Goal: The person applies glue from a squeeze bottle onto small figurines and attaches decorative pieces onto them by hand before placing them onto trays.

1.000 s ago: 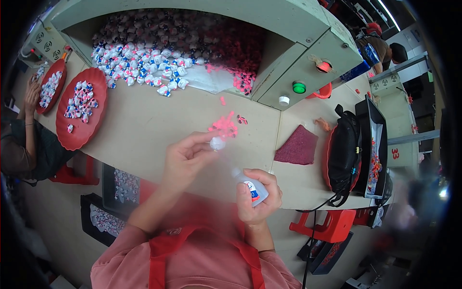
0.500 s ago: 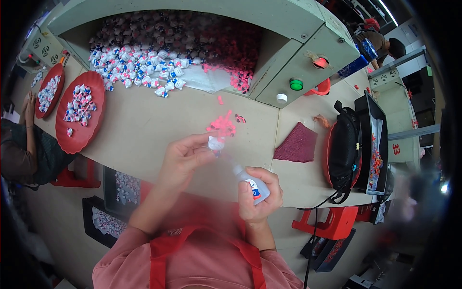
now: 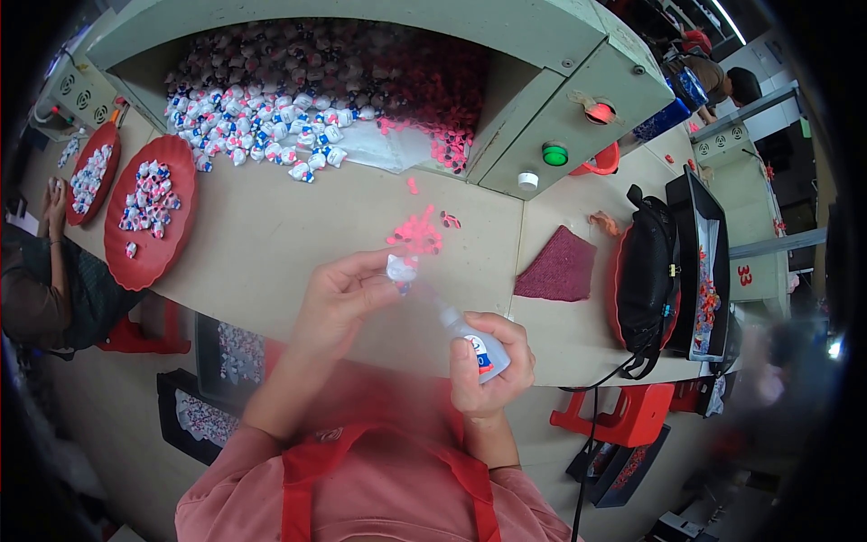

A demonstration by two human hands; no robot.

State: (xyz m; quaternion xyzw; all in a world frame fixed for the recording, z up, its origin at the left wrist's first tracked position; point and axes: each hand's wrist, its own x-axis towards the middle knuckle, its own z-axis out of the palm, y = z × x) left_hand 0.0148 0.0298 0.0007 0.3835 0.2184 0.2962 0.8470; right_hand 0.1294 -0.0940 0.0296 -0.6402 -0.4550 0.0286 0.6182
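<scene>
Above the tabletop [image 3: 289,217], my left hand [image 3: 341,294] pinches a figurine [image 3: 397,268], apparently leaving its head clear; my right hand [image 3: 495,366] grips a bottle [image 3: 489,349], nozzle [image 3: 449,315] toward the figurine.

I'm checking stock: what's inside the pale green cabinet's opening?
White figurines with blue and pink parts fill the left, small pink pieces the right; a white sheet shows at the front. Whatever lies beneath the heaps is covered, and the back is too dim to tell.
</scene>
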